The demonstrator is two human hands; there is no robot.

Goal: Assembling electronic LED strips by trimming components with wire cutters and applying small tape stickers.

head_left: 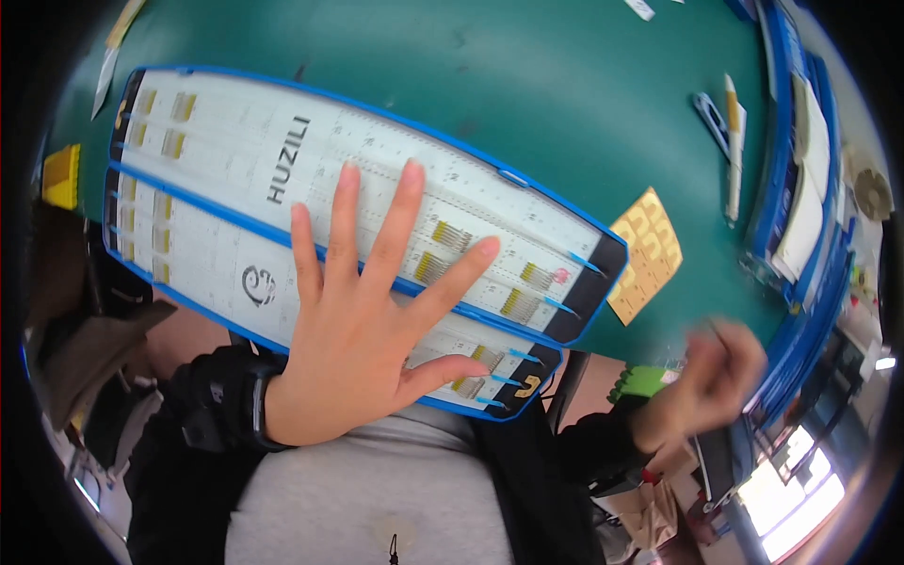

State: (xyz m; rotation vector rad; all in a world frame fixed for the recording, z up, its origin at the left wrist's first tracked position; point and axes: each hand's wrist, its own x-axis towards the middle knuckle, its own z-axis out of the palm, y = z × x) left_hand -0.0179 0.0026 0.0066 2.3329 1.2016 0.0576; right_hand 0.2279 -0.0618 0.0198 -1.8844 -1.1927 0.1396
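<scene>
Case (217,209): open, lying partly over our bench (612,94); both white panels (235,113) carry yellow bundles (452,235).
Left hand (348,348): we spread its fingers (392,226) wide over the case, which lies directly beneath them.
Right hand (706,381): blurred, right of the case; we cannot tell whether its fingers grip anything.
</scene>
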